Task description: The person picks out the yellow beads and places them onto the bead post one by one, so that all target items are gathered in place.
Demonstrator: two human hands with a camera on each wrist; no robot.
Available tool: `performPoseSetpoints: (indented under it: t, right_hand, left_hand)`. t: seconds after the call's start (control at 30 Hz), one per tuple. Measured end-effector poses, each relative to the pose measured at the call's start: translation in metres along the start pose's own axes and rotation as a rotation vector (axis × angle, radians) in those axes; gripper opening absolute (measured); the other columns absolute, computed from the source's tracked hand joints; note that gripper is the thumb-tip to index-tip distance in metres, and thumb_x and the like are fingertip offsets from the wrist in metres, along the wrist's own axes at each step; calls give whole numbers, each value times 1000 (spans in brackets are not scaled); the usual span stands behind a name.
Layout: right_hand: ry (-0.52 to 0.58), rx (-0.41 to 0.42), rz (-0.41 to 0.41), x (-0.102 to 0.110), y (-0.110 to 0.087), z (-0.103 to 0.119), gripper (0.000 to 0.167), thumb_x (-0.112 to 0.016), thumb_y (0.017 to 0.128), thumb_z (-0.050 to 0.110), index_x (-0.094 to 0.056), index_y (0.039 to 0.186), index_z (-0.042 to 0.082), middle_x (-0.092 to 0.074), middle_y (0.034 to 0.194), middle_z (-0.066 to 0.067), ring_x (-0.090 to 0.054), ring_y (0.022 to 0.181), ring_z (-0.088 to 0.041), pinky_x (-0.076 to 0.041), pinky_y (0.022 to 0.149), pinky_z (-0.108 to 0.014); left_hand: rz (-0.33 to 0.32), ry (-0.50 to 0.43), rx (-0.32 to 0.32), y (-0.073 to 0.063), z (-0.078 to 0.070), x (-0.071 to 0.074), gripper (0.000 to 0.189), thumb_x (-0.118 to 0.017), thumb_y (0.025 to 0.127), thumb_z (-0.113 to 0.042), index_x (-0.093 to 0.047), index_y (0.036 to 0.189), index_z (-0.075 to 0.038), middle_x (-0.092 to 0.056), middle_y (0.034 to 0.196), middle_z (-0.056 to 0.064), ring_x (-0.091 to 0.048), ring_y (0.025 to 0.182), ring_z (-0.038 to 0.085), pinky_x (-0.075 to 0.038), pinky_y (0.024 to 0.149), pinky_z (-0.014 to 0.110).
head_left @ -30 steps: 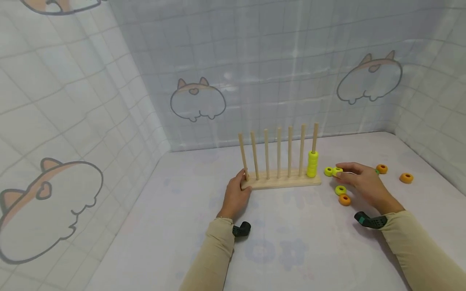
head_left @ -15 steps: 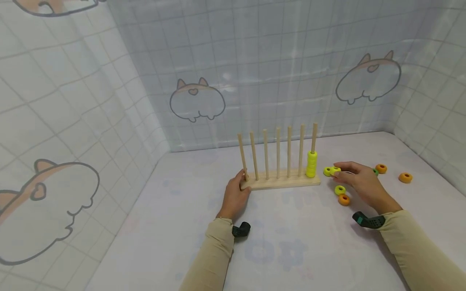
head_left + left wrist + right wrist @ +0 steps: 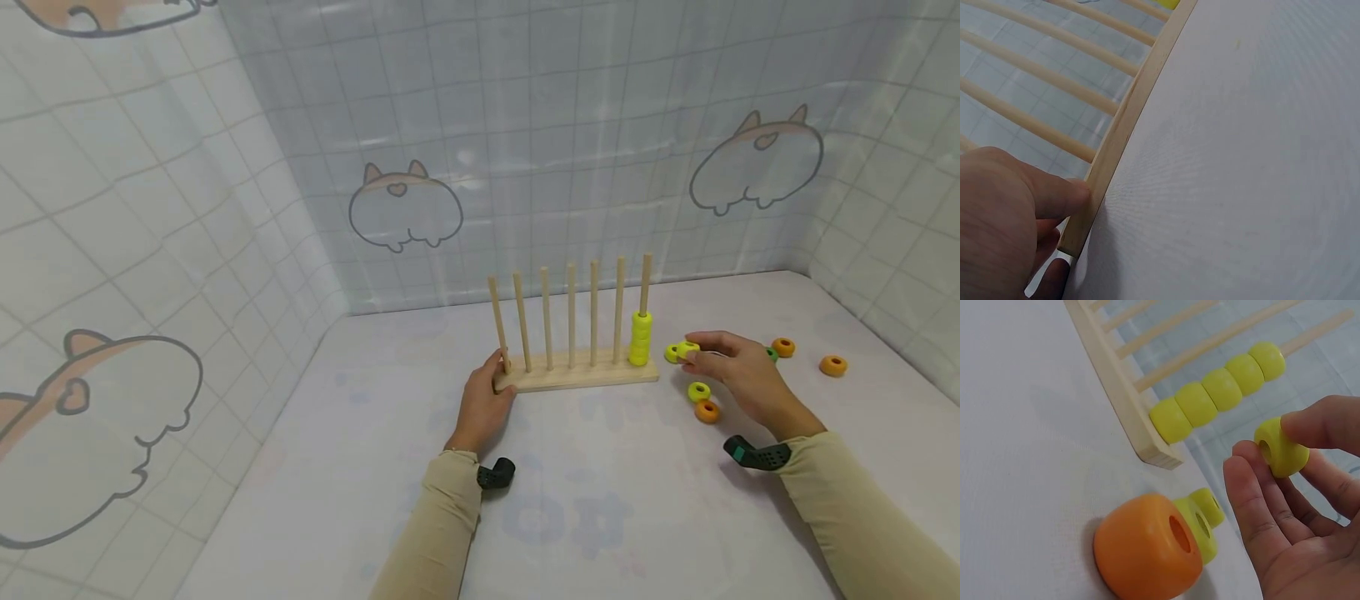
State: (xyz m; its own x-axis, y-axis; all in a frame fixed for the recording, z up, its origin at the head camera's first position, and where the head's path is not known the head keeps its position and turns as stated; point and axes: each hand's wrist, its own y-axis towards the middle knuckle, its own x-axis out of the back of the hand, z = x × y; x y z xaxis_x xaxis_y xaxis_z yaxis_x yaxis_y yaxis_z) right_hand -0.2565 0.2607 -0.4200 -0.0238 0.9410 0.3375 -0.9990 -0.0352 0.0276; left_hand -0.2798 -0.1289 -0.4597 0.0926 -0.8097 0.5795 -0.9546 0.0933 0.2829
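A wooden peg rack [image 3: 577, 382] with a row of upright pegs stands on the table. Yellow beads [image 3: 640, 338] are stacked on its rightmost peg. My left hand [image 3: 483, 404] grips the rack's left end; in the left wrist view the thumb [image 3: 1063, 199] lies against the base's front edge. To the right of the rack, my right hand [image 3: 742, 379] pinches a yellow bead [image 3: 1282, 448] between thumb and fingers, its hole showing. Just left of that bead is another yellow bead [image 3: 672, 353]. Nearer me, a yellow bead [image 3: 699, 392] sits against an orange bead [image 3: 707, 412].
Beyond my right hand lie a green bead [image 3: 772, 354], partly hidden, and an orange bead [image 3: 783, 347]. Another orange bead [image 3: 833, 365] is farther right. Tiled-print sheeting [image 3: 525, 167] with cartoon animals encloses the table at the back and sides.
The pinched yellow bead has risen slightly and shifted a little left with my right hand. My left hand keeps its grip on the rack's end.
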Motion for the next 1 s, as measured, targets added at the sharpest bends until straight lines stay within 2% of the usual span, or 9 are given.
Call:
performPoseSetpoints:
  t: [0.3, 0.6, 0.87, 1.0]
  right_hand:
    - [-24, 15, -25, -3, 0, 8, 66, -61, 100, 41, -45, 148, -1, -50, 139, -20, -66, 96, -2, -52, 92, -21]
    - [19, 45, -31, -3, 3, 11, 62, -62, 100, 37, -47, 146, -3, -54, 133, -19, -68, 96, -4, -53, 90, -20]
    - [99, 110, 8, -1, 7, 20, 60, -62, 101, 31, -45, 144, -8, -65, 117, 3, -69, 100, -8, -53, 90, -20]
    - [153, 113, -5, 0, 12, 28, 57, -63, 100, 31, -47, 142, -6, -66, 114, 6, -69, 101, -9, -53, 89, -20]
  left_hand:
    - [-2, 10, 5, 1, 0, 1, 67, -67, 92, -2, -41, 153, -8, -58, 138, 16, -48, 132, 31, -40, 109, 44]
    - [4, 2, 20, 1, -1, 2, 67, -66, 92, -3, -40, 154, -7, -58, 139, 15, -47, 133, 30, -40, 110, 43]
    - [2, 5, 17, 1, -2, 2, 66, -66, 92, -2, -41, 153, -6, -61, 134, 14, -48, 131, 30, -40, 109, 44]
    - [9, 9, 13, 1, -2, 2, 66, -66, 92, -2, -41, 153, -8, -61, 133, 13, -47, 132, 28, -39, 110, 43]
